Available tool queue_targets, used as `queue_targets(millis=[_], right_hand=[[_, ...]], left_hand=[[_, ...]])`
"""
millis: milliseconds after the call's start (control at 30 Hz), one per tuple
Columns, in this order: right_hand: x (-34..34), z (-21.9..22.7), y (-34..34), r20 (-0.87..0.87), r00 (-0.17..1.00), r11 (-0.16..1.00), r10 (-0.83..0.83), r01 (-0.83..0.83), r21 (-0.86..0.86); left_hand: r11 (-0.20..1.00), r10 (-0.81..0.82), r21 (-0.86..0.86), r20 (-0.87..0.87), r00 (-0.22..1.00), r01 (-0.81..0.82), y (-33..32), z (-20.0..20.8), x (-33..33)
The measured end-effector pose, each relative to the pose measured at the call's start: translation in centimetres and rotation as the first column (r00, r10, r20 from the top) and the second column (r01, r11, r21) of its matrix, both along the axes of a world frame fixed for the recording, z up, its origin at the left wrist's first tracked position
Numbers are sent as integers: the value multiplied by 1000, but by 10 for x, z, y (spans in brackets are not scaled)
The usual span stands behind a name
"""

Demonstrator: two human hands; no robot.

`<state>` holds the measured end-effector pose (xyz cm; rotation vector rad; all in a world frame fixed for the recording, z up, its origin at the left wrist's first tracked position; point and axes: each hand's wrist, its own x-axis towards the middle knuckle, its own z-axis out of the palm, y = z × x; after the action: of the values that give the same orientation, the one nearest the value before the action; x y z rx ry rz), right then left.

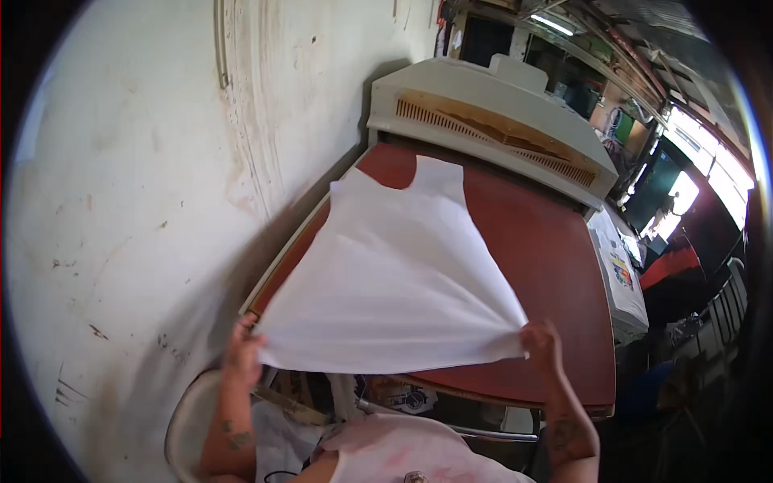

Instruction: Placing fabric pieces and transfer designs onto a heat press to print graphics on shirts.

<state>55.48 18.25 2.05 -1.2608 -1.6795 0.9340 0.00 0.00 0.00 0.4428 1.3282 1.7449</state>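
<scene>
A white sleeveless shirt point(386, 274), with a scooped neckline and two shoulder straps, is spread over a reddish-brown flat surface point(547, 266). Its straps point away from me and its wide hem hangs at the near edge. My left hand point(244, 352) pinches the hem's left corner beside the surface's left rim. The right corner is bunched in my closed right hand point(542, 346). Between my hands the cloth is drawn taut, with creases fanning out from the right grip.
A grey hooded machine point(491, 121) with a slatted yellowish panel spans the far end. A stained pale wall point(145, 193) runs close along the left. White printed cloth point(620, 274) is stacked at the right. A light-coloured chair point(189, 423) stands near my left arm.
</scene>
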Motion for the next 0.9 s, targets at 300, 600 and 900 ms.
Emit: queue_targets(millis=[300, 600, 900], right_hand=[[-202, -64, -18, 258, 866, 903, 428, -394, -174], [-346, -47, -39, 59, 709, 668, 703, -630, -396], [-336, 1, -8, 93, 904, 909, 417, -417, -20]], left_hand=[[905, -197, -385, -1, 980, 182, 21, -112, 25], [986, -157, 7, 341, 927, 165, 46, -50, 80], [877, -87, -459, -447, 890, -144, 10, -108, 33]])
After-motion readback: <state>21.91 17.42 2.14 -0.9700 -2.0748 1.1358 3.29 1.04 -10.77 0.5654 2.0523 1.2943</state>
